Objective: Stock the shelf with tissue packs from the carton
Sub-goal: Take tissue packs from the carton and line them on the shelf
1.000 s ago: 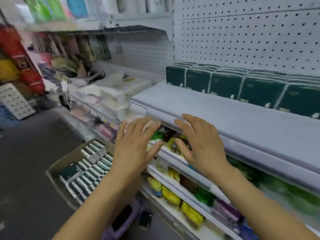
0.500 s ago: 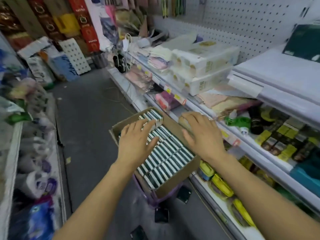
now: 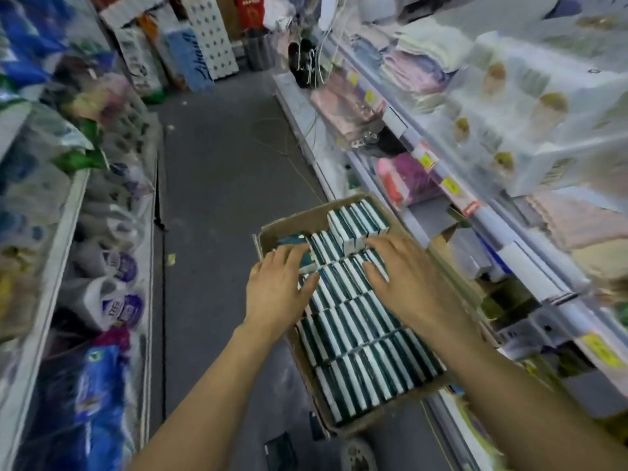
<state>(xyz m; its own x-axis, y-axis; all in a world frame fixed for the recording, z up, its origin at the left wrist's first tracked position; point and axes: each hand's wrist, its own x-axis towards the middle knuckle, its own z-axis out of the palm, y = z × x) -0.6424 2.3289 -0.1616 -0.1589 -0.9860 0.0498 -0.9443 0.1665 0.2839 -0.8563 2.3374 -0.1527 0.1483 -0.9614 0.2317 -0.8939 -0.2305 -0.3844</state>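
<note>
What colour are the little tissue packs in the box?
Dark green with white edges, so the tissue packs look stripy in the carton. The head view shows it.

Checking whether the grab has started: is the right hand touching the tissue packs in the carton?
Touching. Head view: the right hand lies flat on the tissue packs, fingertips pressed against the rows, no gap visible.

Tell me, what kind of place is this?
Most likely a shop aisle: white shelves with yellow price tags, bagged paper rolls opposite, and a brown cardboard carton of green-and-white tissue packs under both hands.
</note>
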